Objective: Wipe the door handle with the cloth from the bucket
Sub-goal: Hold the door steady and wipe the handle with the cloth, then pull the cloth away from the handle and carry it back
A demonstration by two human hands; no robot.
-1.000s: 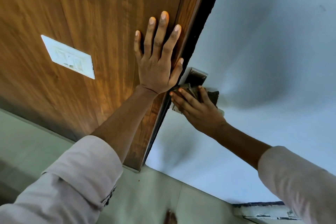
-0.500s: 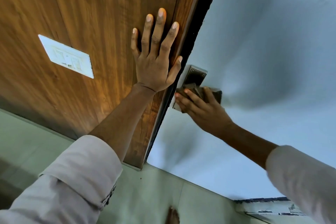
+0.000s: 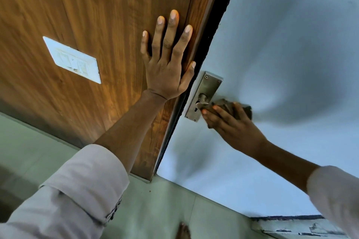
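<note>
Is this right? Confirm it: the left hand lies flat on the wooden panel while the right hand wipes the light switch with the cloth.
Not quite. The head view shows the right hand wiping the door handle with the cloth, not the light switch. The left hand does lie flat on the wooden panel.

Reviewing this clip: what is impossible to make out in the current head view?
- Lever of the metal door handle: mostly hidden by the dark cloth in the right hand.
- Bucket: nowhere in the head view.
- Cloth's full shape and colour: blurred, and covered by the fingers.
- White switch plate markings: too small and smeared.
- Left hand: flat, palm hidden against the brown wooden panel.
</note>
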